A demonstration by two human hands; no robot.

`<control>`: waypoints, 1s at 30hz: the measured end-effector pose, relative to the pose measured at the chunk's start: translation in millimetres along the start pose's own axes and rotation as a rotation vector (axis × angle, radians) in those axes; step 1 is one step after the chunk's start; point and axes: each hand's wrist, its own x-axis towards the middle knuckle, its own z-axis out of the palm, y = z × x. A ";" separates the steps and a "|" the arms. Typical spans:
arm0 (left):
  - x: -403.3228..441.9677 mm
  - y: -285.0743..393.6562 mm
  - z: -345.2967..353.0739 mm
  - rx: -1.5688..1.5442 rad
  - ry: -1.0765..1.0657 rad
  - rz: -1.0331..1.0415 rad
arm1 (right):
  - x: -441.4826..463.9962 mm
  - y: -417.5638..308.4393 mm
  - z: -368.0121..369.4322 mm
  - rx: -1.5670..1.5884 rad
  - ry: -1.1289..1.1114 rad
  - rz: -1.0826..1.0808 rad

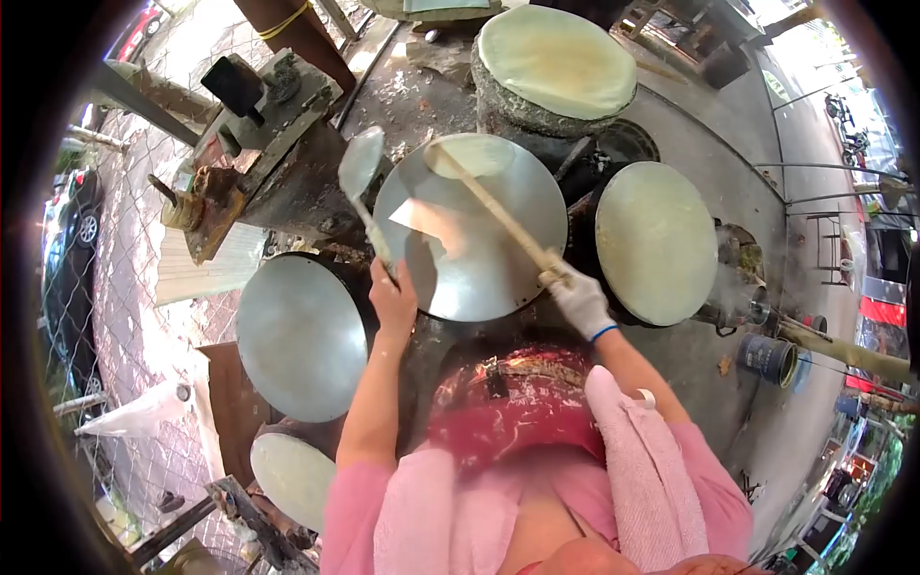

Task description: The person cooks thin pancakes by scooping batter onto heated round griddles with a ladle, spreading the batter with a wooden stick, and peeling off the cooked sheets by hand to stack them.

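My left hand is bare and wrapped round the handle of a ladle, whose bowl is raised at the left edge of the middle pan. In a white glove, my right hand grips a long wooden stick that slants up and left across that pan. The round metal middle pan is shiny, with a pale patch of batter at its far edge, close to the stick's tip. Whether the tip touches the batter I cannot tell.
Pale sheets cover the far round pan, the right pan and the lower left pan. A shiny pan stands at the left. Farther right is a bucket; a chain-link fence runs along the left.
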 end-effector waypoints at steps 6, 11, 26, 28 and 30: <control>-47.6 1.3 -50.0 -0.321 -0.115 -0.312 | 40.6 15.3 -8.9 0.457 -0.340 0.281; -94.9 11.9 -89.3 -0.175 -0.121 -0.540 | 48.0 42.4 -8.6 0.368 -0.394 0.035; -146.6 67.7 -84.0 -0.245 0.081 -0.832 | 157.1 46.6 -50.0 0.366 -0.399 0.009; -152.6 63.0 -79.1 -0.234 0.084 -0.832 | 174.3 36.6 -48.9 0.184 -0.657 0.065; -155.1 64.3 -74.6 -0.260 0.097 -0.857 | 149.2 14.8 -41.9 0.277 -0.791 0.060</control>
